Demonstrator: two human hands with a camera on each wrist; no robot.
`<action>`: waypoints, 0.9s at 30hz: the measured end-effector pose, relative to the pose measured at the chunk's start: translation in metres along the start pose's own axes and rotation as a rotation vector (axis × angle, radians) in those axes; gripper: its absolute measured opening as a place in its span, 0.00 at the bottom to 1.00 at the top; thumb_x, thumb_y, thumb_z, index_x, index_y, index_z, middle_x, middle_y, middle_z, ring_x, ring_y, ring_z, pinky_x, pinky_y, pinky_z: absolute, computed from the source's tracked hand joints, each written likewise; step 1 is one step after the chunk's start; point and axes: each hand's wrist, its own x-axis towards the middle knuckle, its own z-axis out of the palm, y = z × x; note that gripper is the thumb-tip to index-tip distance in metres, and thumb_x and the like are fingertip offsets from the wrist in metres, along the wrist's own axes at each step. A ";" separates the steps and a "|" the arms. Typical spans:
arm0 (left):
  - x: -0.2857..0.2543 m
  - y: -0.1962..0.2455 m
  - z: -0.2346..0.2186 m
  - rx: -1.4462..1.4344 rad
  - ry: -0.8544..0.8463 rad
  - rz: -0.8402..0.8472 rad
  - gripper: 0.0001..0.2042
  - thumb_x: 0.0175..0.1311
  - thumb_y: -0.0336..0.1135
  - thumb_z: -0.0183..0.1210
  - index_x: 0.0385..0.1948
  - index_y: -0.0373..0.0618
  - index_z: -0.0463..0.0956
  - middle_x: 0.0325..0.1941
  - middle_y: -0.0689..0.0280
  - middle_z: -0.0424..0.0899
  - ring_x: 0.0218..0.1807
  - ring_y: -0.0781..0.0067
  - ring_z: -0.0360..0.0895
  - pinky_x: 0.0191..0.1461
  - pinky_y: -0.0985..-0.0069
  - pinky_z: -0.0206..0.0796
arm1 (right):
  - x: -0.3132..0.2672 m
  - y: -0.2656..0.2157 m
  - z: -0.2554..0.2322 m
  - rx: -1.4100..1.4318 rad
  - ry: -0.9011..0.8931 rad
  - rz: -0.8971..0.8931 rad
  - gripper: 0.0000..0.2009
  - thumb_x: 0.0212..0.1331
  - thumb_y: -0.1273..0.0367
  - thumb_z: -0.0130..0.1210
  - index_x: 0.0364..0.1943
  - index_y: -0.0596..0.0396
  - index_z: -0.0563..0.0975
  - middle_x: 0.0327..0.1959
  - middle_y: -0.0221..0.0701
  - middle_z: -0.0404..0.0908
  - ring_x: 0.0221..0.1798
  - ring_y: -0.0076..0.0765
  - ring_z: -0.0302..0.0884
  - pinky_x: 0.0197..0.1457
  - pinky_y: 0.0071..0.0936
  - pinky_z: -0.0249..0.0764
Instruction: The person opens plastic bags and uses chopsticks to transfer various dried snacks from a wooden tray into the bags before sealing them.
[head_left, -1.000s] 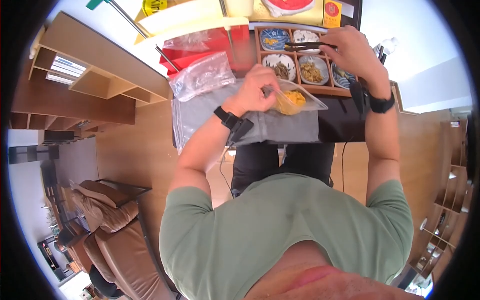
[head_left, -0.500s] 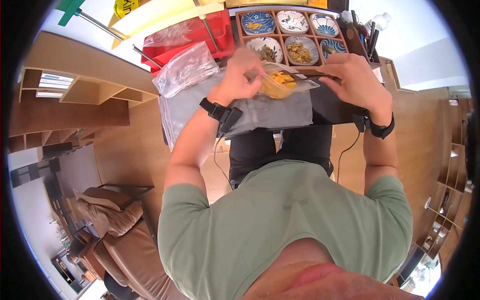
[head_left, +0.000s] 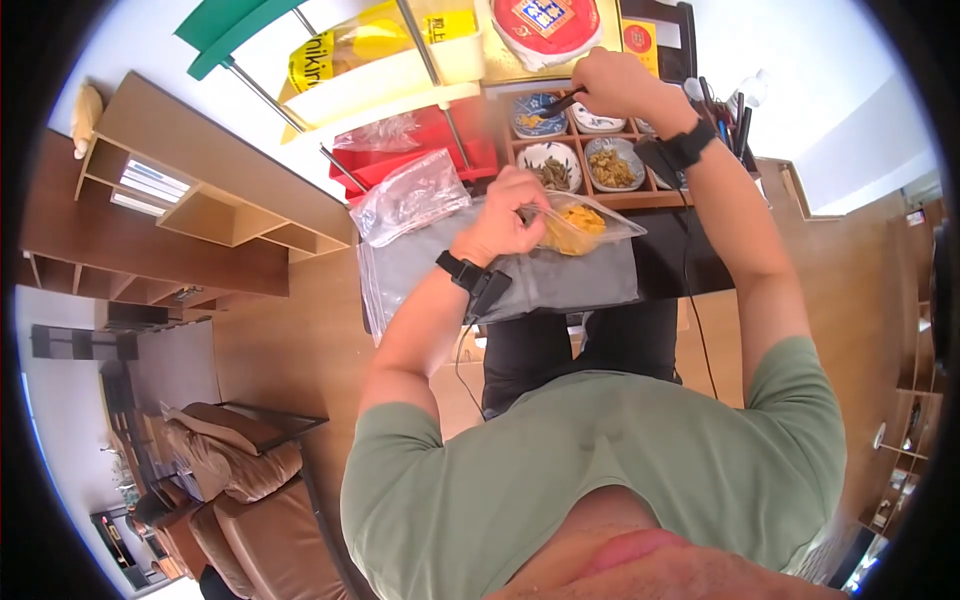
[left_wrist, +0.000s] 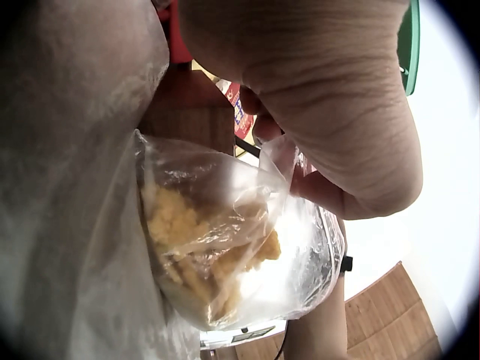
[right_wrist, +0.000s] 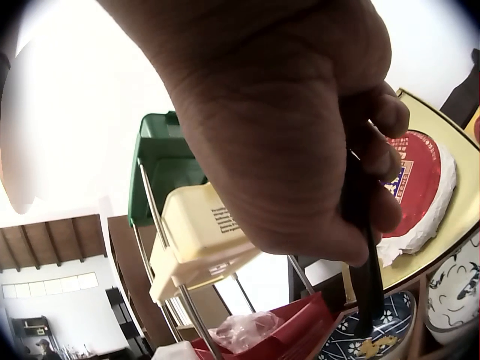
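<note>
My left hand (head_left: 505, 218) pinches the edge of a clear plastic bag (head_left: 625, 229) just in front of the tray, keeping its mouth spread. Inside lie yellow-orange food pieces (left_wrist: 180, 225), seen through the film in the left wrist view. Slim black tongs (right_wrist: 366, 289) are gripped in my right hand (head_left: 622, 85), pointing down into a blue patterned dish (right_wrist: 397, 309). A few yellow bits sit in that dish beside the tips. It occupies the back left compartment of a divided wooden tray (head_left: 640, 200). My right fingers partly hide the handle.
Front dishes in the tray hold brownish food (head_left: 612, 168). Left of it stand a red bin (head_left: 482, 150) and a rack with a cream shelf (head_left: 390, 110). A folded clear bag (head_left: 410, 200) lies near the grey mat (head_left: 590, 280). Behind sits a red round package (head_left: 545, 30).
My right hand with the tongs went from over the back dishes down to the bag, then back up to the blue dish. My left hand keeps pinching the bag.
</note>
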 end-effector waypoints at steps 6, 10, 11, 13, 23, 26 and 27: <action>-0.001 0.002 0.000 -0.001 0.018 0.001 0.06 0.39 0.23 0.59 0.22 0.46 0.76 0.27 0.63 0.78 0.33 0.56 0.74 0.44 0.66 0.63 | 0.050 -0.018 -0.008 -0.092 -0.186 -0.097 0.10 0.46 0.73 0.60 0.34 0.61 0.84 0.36 0.48 0.86 0.40 0.56 0.86 0.41 0.46 0.82; -0.002 -0.001 -0.003 0.014 -0.034 -0.035 0.06 0.40 0.24 0.59 0.22 0.47 0.77 0.29 0.65 0.81 0.37 0.56 0.76 0.45 0.64 0.66 | 0.063 -0.030 -0.007 -0.141 -0.251 -0.117 0.11 0.46 0.74 0.59 0.35 0.62 0.85 0.36 0.48 0.86 0.41 0.55 0.86 0.41 0.45 0.82; -0.002 0.000 -0.003 0.006 -0.044 -0.031 0.06 0.41 0.24 0.59 0.22 0.47 0.77 0.29 0.65 0.81 0.36 0.56 0.76 0.45 0.64 0.66 | 0.065 -0.031 -0.006 -0.138 -0.240 -0.125 0.11 0.46 0.74 0.59 0.35 0.63 0.85 0.36 0.48 0.86 0.41 0.55 0.86 0.40 0.45 0.82; -0.002 0.000 -0.004 0.006 -0.036 -0.026 0.05 0.41 0.24 0.59 0.22 0.47 0.76 0.28 0.65 0.81 0.36 0.56 0.76 0.44 0.64 0.66 | 0.066 -0.033 -0.004 -0.157 -0.236 -0.151 0.11 0.46 0.74 0.59 0.35 0.63 0.85 0.36 0.49 0.86 0.41 0.55 0.86 0.40 0.45 0.82; -0.001 0.001 -0.004 0.009 -0.039 -0.024 0.05 0.41 0.24 0.60 0.22 0.46 0.76 0.28 0.64 0.81 0.37 0.56 0.75 0.44 0.65 0.66 | 0.071 -0.034 -0.003 -0.147 -0.250 -0.208 0.09 0.46 0.76 0.59 0.33 0.64 0.85 0.36 0.50 0.85 0.40 0.56 0.86 0.38 0.46 0.82; 0.000 0.002 -0.003 0.005 -0.027 -0.014 0.05 0.41 0.24 0.59 0.22 0.46 0.76 0.28 0.64 0.81 0.36 0.56 0.75 0.45 0.64 0.66 | 0.070 -0.033 -0.002 -0.140 -0.198 -0.267 0.06 0.45 0.75 0.59 0.27 0.64 0.83 0.30 0.49 0.84 0.37 0.59 0.85 0.37 0.47 0.81; -0.001 0.002 -0.004 0.006 -0.027 -0.011 0.05 0.41 0.24 0.59 0.22 0.46 0.76 0.28 0.64 0.81 0.36 0.56 0.75 0.45 0.64 0.66 | 0.071 -0.032 -0.003 -0.141 -0.195 -0.266 0.06 0.45 0.75 0.59 0.27 0.64 0.83 0.30 0.49 0.84 0.37 0.59 0.85 0.37 0.47 0.81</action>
